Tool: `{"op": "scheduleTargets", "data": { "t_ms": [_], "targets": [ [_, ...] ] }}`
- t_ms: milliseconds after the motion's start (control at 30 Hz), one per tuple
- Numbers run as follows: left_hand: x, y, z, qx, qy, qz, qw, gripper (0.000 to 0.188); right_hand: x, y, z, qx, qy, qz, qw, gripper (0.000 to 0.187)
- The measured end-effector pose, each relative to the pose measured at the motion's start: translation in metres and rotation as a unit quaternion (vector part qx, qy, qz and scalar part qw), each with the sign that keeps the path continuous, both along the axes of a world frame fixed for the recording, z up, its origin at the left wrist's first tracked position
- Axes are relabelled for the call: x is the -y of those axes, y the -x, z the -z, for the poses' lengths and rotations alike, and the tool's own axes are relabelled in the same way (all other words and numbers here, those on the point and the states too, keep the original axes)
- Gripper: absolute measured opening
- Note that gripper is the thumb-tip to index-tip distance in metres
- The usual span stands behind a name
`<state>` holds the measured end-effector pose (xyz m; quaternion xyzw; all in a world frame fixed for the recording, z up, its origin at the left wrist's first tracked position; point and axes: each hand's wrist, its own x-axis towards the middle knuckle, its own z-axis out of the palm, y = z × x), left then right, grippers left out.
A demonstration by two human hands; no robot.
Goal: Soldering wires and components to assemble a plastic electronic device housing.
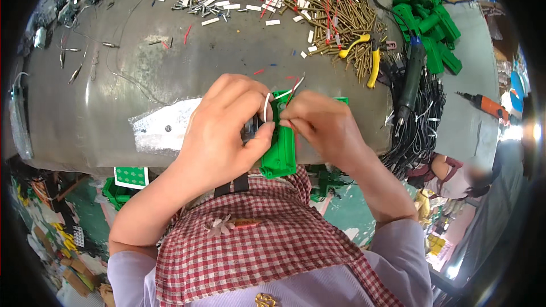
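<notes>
A green plastic housing, its open side up, lies at the table's front edge between my hands. My left hand is at its left side, thumb and index finger closed on a white wire that loops up over the housing. On the right, my right hand is closed in a pinch over the housing's upper part. Whatever its fingertips hold is hidden. Thin loose wire ends stick up beyond the housing, between the hands. A dark part beside the housing is mostly covered by my left hand.
Yellow-handled pliers lie by a heap of brass-coloured pins. Right of them are a dark electric screwdriver, bundled black cables and piled green housings. White taped paper is at left. A person sits beyond, right.
</notes>
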<state>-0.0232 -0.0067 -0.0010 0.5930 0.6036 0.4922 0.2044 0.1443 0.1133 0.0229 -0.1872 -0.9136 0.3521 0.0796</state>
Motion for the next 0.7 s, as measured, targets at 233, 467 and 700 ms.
{"op": "scheduleTargets", "data": {
  "t_ms": [233, 467, 700],
  "targets": [
    [-0.006, -0.003, -0.009, 0.08, 0.102, -0.012, 0.991, 0.011, 0.002, -0.002, 0.003, -0.076, 0.085, 0.065, 0.991, 0.013],
    [-0.017, -0.013, -0.016, 0.088, 0.163, -0.067, 0.98, 0.02, 0.006, 0.004, 0.006, -0.118, 0.131, 0.181, 0.968, 0.012],
    [-0.019, -0.011, -0.012, 0.062, 0.047, -0.077, 0.994, 0.01, 0.002, 0.005, 0.008, -0.108, 0.193, 0.17, 0.96, 0.013]
  ]
}}
